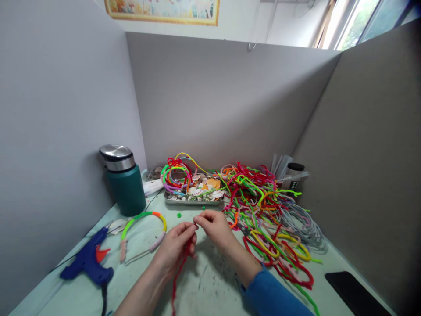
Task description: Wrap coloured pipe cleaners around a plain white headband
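Near the middle of the counter (210,289), just above its surface, both hands meet over one red fuzzy cord (176,281). The left hand (176,245) is closed on the cord, with the thumb and the index finger pressed together near its upper end, and the rest of the cord hangs below, towards the near edge. The right hand (213,226) comes from the other side, and its thumb and index finger are also together, in a pinch on the small tip of the same cord. What exactly lies between these fingertips is too small to tell.

From this position, I judge that the step in hand is a fine work on the cord's end, perhaps twisting or straightening it. The next move seems to call for a firm hold from the left hand, a small and precise motion from the right one, and a hanging part that is free from tangles.

To the left of the hands, a ring (144,214) covered partly with coloured sections rests on the counter, and beyond it a blue glue gun (88,261) lies on its side, apart from both hands.
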A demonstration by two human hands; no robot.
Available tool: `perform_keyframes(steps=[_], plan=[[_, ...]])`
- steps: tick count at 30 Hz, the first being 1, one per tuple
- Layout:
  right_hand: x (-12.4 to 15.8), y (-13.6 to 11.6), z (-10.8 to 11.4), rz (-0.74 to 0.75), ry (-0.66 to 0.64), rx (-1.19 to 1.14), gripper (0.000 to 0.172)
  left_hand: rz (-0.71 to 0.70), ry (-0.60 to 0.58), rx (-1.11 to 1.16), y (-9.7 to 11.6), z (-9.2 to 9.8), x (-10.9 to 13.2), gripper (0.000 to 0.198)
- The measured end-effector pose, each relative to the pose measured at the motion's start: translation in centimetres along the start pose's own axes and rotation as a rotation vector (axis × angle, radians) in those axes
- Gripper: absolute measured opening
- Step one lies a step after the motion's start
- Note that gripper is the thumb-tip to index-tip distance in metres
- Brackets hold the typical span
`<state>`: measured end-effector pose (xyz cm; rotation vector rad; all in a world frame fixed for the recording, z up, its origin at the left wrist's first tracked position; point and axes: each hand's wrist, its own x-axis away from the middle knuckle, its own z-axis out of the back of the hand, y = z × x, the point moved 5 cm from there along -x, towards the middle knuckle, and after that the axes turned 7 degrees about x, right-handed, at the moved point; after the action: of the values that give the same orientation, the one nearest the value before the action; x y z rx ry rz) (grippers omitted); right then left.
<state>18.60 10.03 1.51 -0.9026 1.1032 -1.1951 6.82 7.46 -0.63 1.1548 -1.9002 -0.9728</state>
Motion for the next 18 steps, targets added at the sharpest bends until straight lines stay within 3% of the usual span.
perform_keyframes(steps=[6, 10, 13, 15, 18], plan=[[0.5, -0.7, 0.0, 0.048, 0.049, 0.159, 0.022, -0.036, 0.071, -0.35, 0.3, 0.5, -0.3, 0.029], [0.9, -1.6, 0.0, 0.152, 0.114, 0.378, 0.023, -0.325, 0.131, -0.78, 1.6, -0.2, 0.3, 0.029], [0.8, -1.4, 0.1, 0.105, 0.14, 0.437, 0.024, -0.509, 0.154, -1.078, 2.1, -1.0, 1.1, 0.027], [0.6, -0.9, 0.2, 0.026, 0.138, 0.429, 0.025, -0.531, 0.168, -1.144, 2.2, -1.0, 1.3, 0.026], [0.4, -0.6, 0.4, 0.001, 0.156, 0.399, 0.027, -0.491, 0.209, -1.037, 2.3, -0.4, 1.1, 0.026]])
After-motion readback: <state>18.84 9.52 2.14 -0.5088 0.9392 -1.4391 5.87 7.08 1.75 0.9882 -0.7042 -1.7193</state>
